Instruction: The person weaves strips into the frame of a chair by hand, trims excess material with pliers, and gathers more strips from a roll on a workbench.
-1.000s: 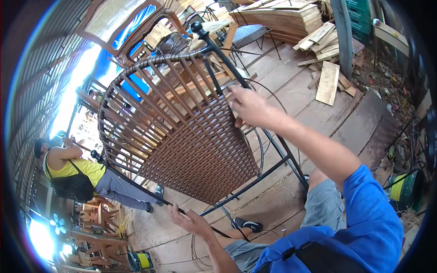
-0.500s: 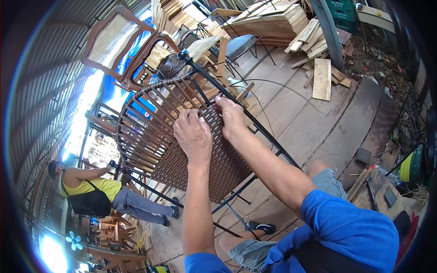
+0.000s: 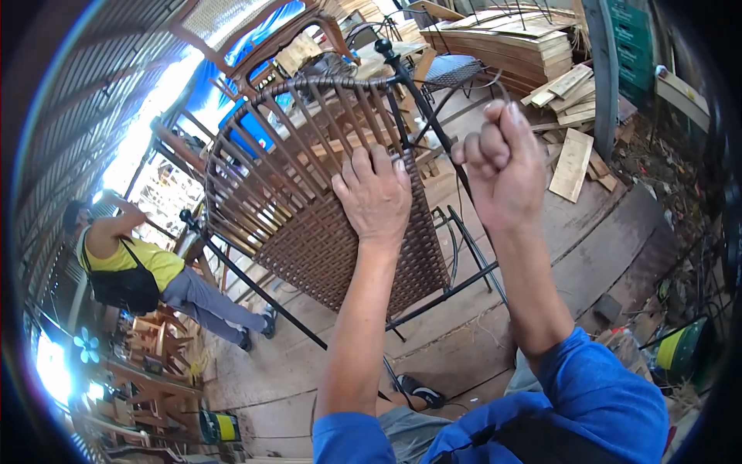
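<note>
A chair back of woven brown wicker [image 3: 309,251] stands tilted before me on a black metal frame [image 3: 433,116]. Its lower part is tightly woven, while bare upright stakes [image 3: 297,139] fan out to the wrapped curved rim. My left hand [image 3: 375,193] lies on the upper edge of the weave with its fingers stretched over the stakes. Off to the right of the frame, my right hand [image 3: 502,166] is raised, its fingers closed in a pinch. A thin brown wicker strand [image 3: 504,87] shows at its fingertips; part of it is hidden by the hand.
A person in a yellow top [image 3: 151,263] with a black bag stands at the left. Stacked planks [image 3: 502,58] and loose boards [image 3: 572,164] lie at the back right. A carved wooden chair frame [image 3: 286,35] stands behind the wicker. A green-and-yellow bucket [image 3: 680,348] is at right.
My right hand has moved from the weave's edge out to the right, pulling the strand. My left hand stays on the weave. The view has shifted, and the person at left has raised an arm.
</note>
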`<move>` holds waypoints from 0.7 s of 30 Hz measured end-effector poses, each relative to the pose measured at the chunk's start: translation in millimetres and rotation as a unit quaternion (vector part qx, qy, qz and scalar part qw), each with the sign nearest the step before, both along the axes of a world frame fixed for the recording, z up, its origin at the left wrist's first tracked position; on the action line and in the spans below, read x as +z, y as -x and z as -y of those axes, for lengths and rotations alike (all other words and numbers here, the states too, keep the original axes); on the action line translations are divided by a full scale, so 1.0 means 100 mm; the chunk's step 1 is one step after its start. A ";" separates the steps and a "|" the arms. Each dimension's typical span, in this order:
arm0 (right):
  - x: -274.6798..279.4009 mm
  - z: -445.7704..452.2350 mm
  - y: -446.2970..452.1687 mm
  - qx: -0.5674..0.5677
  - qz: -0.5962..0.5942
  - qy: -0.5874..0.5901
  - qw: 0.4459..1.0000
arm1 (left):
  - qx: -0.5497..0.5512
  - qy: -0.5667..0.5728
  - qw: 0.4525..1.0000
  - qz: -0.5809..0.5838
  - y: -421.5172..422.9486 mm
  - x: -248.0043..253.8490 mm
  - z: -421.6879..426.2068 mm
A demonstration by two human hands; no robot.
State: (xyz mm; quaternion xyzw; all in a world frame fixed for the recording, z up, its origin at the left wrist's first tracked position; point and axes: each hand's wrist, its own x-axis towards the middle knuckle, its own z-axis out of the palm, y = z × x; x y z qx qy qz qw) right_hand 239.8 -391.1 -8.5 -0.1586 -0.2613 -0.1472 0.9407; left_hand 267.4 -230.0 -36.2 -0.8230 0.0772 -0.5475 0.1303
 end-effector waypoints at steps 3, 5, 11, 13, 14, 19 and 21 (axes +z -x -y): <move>0.09 0.10 0.04 0.018 0.035 0.028 0.999 | -0.009 0.008 1.000 -0.009 0.01 -0.01 0.06; 0.07 0.17 0.18 -0.083 -0.014 0.045 0.995 | -0.008 0.011 1.000 0.003 0.03 -0.02 0.04; 0.62 1.83 1.24 -0.342 0.228 -0.046 0.910 | -0.024 0.008 1.000 -0.016 0.31 -0.13 0.06; 0.75 2.03 1.27 -0.390 0.257 0.032 0.884 | -0.103 0.025 0.994 -0.036 0.68 -0.31 0.32; 0.75 1.98 1.14 -0.415 0.251 0.111 0.868 | -0.180 0.046 0.980 -0.066 0.90 -0.46 0.47; 0.29 1.15 0.18 -0.384 0.250 0.558 0.692 | -0.320 0.085 0.942 -0.051 1.48 -0.29 0.68; -0.09 0.91 -0.10 -0.413 0.234 0.686 0.552 | -0.260 0.110 0.958 -0.048 1.34 -0.09 0.45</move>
